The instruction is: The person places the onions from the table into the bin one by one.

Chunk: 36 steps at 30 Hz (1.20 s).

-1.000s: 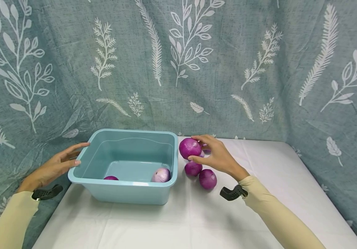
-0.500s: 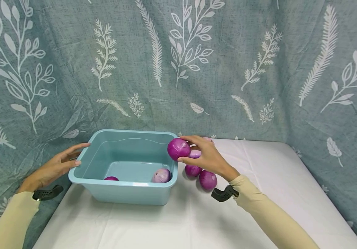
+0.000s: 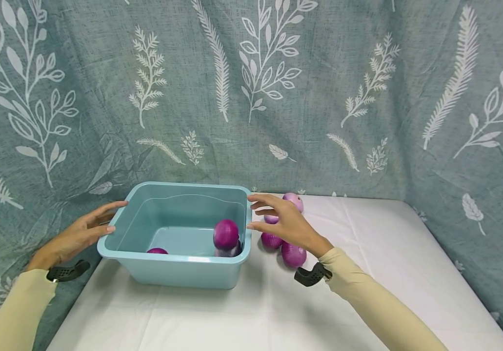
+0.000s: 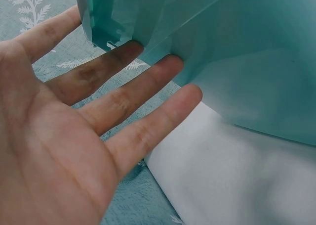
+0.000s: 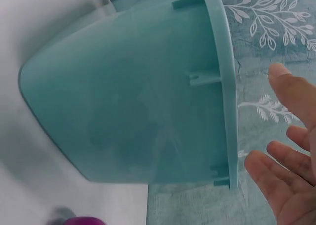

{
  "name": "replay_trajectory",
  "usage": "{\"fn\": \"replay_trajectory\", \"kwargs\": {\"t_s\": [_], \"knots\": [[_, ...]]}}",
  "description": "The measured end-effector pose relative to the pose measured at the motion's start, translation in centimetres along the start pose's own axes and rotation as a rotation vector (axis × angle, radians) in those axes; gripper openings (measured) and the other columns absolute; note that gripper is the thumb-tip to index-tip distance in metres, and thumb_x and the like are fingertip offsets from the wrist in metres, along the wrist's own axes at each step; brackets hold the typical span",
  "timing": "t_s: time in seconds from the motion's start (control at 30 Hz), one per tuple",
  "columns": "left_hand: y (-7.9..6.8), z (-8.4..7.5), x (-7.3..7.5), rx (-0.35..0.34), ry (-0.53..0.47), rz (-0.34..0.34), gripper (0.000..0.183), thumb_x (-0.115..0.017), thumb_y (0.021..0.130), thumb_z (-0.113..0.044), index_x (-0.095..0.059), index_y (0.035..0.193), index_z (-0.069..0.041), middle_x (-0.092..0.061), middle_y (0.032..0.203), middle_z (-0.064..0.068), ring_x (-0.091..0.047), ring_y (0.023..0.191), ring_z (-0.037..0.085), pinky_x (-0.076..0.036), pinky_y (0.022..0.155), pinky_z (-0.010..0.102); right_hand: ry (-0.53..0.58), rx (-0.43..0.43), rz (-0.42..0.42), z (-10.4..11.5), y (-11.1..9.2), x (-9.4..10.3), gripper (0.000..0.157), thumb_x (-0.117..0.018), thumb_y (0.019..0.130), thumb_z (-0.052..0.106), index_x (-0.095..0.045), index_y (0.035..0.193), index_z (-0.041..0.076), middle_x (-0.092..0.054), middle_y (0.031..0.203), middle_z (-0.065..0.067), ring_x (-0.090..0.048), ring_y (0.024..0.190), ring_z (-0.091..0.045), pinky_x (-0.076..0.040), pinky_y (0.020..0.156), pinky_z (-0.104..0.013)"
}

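Observation:
A light-blue plastic tub [image 3: 168, 270] stands on the left half of the table. My left hand [image 3: 77, 236] rests against its left rim with straight, spread fingers; the left wrist view shows the fingertips [image 4: 185, 94] at the tub's outer wall. At the tub's right rim my right hand [image 3: 286, 222] hovers with fingers apart and nothing in its grasp. Inside the tub, a dark purple onion [image 3: 226, 235] is above a paler onion [image 3: 229, 252], mostly covering it; whether they touch I cannot tell. Another onion [image 3: 157, 250] shows only its top behind the front rim.
Right of the tub, partly behind my right hand, are several more onions: a front one [image 3: 293, 255], one beside it [image 3: 271, 241] and a pale one [image 3: 292, 201] at the back. White cloth covers the table [image 3: 365, 234]. A patterned curtain [image 3: 321, 97] encloses the back and sides.
My right hand carried the dark purple onion left over the tub's right rim and let it go. The onion is now inside the tub. The left hand stayed put.

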State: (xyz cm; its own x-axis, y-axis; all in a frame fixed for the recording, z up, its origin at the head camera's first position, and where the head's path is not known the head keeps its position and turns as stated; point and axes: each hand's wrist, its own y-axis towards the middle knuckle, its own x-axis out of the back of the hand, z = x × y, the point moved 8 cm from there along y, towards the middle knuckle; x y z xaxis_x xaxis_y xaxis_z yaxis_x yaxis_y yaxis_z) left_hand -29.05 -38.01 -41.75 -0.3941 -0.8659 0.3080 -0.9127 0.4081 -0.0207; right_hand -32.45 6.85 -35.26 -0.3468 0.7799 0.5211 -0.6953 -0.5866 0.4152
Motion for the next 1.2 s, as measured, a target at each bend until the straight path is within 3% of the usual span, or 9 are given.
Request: {"fn": "replay_trajectory", "kwargs": {"t_s": [0.13,0.37,0.47,0.7,1.0,1.2], "knots": [[0.0,0.2,0.1,0.011,0.006,-0.002,0.066,-0.048,0.109,-0.009,-0.02,0.166,-0.026,-0.001,0.173,0.005,0.007,0.152,0.052,-0.007,0.108,0.084,-0.046,-0.011,-0.022,-0.8,-0.8,0.9,0.06,-0.086,0.087,0.02,-0.061,0.141,0.008,-0.063,0.136,-0.008,-0.069,0.113,-0.023,-0.057,0.095,-0.033],[0.0,0.1,0.1,0.014,0.006,0.0,0.066,-0.048,0.109,-0.01,-0.02,0.166,-0.026,-0.001,0.173,0.004,0.007,0.152,0.052,-0.005,0.107,0.084,-0.241,-0.023,-0.056,-3.5,-3.3,3.4,0.055,-0.087,0.086,0.021,-0.065,0.135,0.01,-0.067,0.125,-0.001,-0.069,0.106,-0.02,-0.059,0.091,-0.036],[0.0,0.1,0.1,0.008,0.009,0.005,0.067,-0.049,0.109,-0.01,-0.019,0.167,-0.026,-0.001,0.173,0.003,0.007,0.151,0.054,-0.005,0.105,0.085,-0.298,-0.062,-0.057,-5.3,-4.7,4.4,0.056,-0.087,0.086,0.024,-0.064,0.136,0.013,-0.067,0.127,-0.001,-0.068,0.106,-0.02,-0.059,0.09,-0.035],[-0.1,0.0,0.0,0.019,0.001,-0.002,0.067,-0.048,0.109,-0.01,-0.019,0.166,-0.027,-0.001,0.173,0.004,0.007,0.152,0.052,-0.004,0.107,0.084,-0.346,-0.17,-0.033,-9.0,-8.3,5.7,0.062,-0.086,0.087,0.026,-0.061,0.14,0.006,-0.065,0.133,-0.009,-0.066,0.11,-0.026,-0.059,0.089,-0.04],[-0.1,0.2,0.1,0.017,0.001,0.008,0.066,-0.047,0.11,-0.009,-0.018,0.167,-0.027,0.0,0.173,0.001,0.01,0.152,0.051,-0.003,0.106,0.085,-0.326,-0.232,-0.015,-11.9,-11.4,4.9,0.067,-0.086,0.086,0.033,-0.06,0.142,0.006,-0.065,0.133,-0.009,-0.065,0.109,-0.035,-0.058,0.088,-0.043],[-0.1,0.1,0.0,0.015,0.004,0.01,0.066,-0.047,0.11,-0.009,-0.018,0.167,-0.027,0.0,0.173,0.003,0.01,0.152,0.051,-0.003,0.106,0.085,-0.323,-0.213,-0.009,-12.7,-12.3,3.7,0.071,-0.088,0.083,0.036,-0.061,0.14,0.004,-0.066,0.13,-0.009,-0.065,0.107,-0.03,-0.059,0.086,-0.046]]}}
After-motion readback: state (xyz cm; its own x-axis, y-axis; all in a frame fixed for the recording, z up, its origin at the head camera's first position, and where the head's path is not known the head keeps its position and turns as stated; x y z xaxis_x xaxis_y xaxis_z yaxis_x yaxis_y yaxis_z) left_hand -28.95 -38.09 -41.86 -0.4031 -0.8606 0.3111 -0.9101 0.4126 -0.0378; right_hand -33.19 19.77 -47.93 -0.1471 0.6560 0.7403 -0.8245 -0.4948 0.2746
